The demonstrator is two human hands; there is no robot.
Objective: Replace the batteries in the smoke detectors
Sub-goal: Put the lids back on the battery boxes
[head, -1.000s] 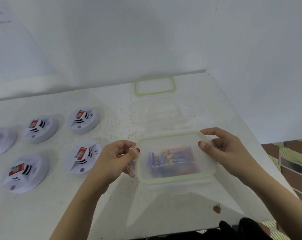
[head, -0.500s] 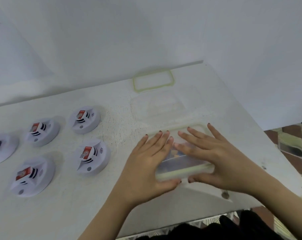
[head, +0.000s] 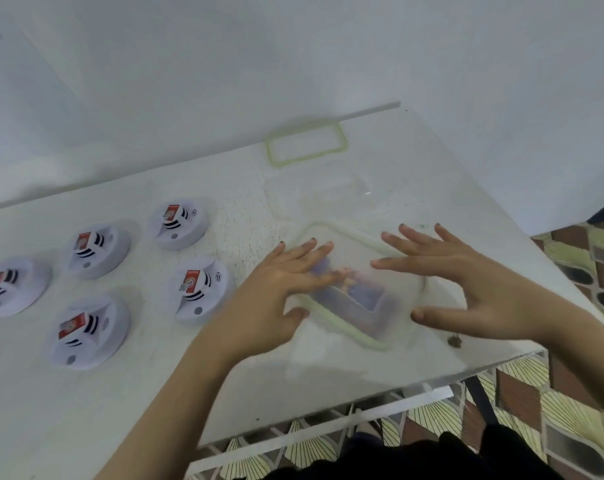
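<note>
A clear plastic box with a green-rimmed lid (head: 369,306) lies on the white table (head: 155,393), with blurred batteries showing through it. My left hand (head: 276,292) lies flat on the lid's left part, fingers straight, thumb at the near rim. My right hand (head: 466,285) hovers with fingers spread over the box's right side; contact is unclear in the blur. Several white round smoke detectors lie face down to the left, each with a red battery in its back; the nearest detector (head: 198,289) is just left of my left wrist.
A second clear box (head: 331,188) stands beyond the first one, and a loose green-rimmed lid (head: 305,145) lies at the wall. The table's front edge and right corner are close to my right hand, with patterned floor beyond. A small brown speck (head: 453,340) lies near that corner.
A second ago both hands gripped the lid's ends on the box. They then pressed flat on top, and now the right hand has spread and shifted to the right while the left stays flat.
</note>
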